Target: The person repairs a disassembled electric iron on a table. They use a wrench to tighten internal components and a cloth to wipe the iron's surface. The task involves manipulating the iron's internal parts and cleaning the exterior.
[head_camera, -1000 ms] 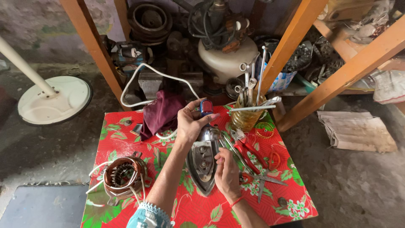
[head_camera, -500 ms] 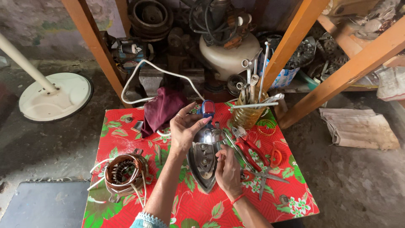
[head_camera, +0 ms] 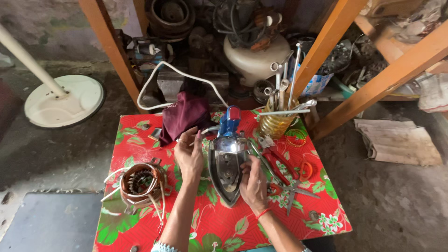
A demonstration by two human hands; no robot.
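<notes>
A metal clothes iron (head_camera: 227,169) with a blue rear handle part (head_camera: 230,120) lies on the red flowered table (head_camera: 224,224), tip toward me. My right hand (head_camera: 254,185) rests against the iron's right edge near the tip. My left hand (head_camera: 189,154) hovers just left of the iron, fingers curled and apart, close to the white cord (head_camera: 205,132); I cannot see anything gripped in it.
A copper-wound motor stator (head_camera: 140,183) sits at the table's left. A maroon cloth (head_camera: 184,114) lies at the back. A yellow holder with wrenches (head_camera: 279,116), red-handled pliers (head_camera: 277,161) and scissors (head_camera: 298,179) are at the right. Orange wooden posts (head_camera: 326,42), a white fan base (head_camera: 63,100).
My left hand has come off the blue rear part of the iron and dropped down to the iron's left side. The right hand stays at the iron's edge.
</notes>
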